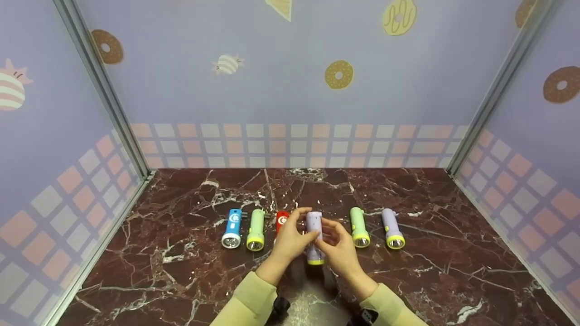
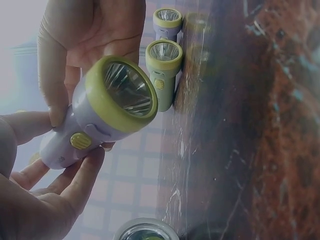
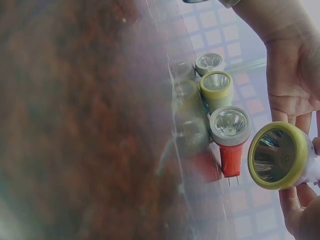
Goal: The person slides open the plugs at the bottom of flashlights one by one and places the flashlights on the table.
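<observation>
A light purple flashlight (image 1: 314,221) with a yellow-green rim is held between both hands above the table, lens end toward the person. My left hand (image 1: 290,239) grips its body from the left, thumb on one side and fingers on the other. From the right, my right hand (image 1: 340,249) holds it too, with thumb against the body and fingers bent around it. A yellow switch (image 2: 80,141) shows on the side in the left wrist view. Behind the left hand lies a red flashlight (image 1: 282,219), partly hidden; its grey-rimmed head (image 3: 230,124) shows in the right wrist view.
To the left lie a blue flashlight (image 1: 233,226) and a green one (image 1: 257,226). Another green flashlight (image 1: 358,224) and a second purple one (image 1: 391,224) lie to the right. Patterned panels (image 1: 281,99) enclose the dark red marbled table (image 1: 181,280) on three sides.
</observation>
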A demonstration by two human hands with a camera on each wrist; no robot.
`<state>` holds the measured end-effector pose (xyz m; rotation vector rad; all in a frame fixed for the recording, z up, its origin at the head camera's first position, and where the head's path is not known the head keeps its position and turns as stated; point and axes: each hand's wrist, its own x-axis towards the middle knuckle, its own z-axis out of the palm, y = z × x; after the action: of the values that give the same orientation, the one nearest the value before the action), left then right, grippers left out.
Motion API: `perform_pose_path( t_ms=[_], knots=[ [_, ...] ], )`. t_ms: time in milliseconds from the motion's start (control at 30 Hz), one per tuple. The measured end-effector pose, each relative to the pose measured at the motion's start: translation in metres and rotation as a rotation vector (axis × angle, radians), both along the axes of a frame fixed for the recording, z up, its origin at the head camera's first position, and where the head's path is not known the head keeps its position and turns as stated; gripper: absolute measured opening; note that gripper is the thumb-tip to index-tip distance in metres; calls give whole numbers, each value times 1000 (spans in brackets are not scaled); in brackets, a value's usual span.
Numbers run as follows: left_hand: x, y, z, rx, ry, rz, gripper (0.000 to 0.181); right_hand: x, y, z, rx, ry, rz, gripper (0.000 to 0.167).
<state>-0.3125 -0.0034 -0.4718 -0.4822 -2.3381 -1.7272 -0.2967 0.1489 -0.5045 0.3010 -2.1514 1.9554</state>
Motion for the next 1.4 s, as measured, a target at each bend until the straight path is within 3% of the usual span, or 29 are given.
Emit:
perform_pose_path(
  t_ms=[467, 867, 1400],
  knots=[
    [0, 1, -2, 47, -47, -27, 52, 1, -1, 0, -18, 0, 5, 50],
    [0, 0, -3, 98, -12, -43, 48, 3, -2, 0, -12, 0, 3, 50],
    [1, 1, -3, 122, -40, -51, 50, 3, -2, 0, 0, 2, -7, 50]
  ],
)
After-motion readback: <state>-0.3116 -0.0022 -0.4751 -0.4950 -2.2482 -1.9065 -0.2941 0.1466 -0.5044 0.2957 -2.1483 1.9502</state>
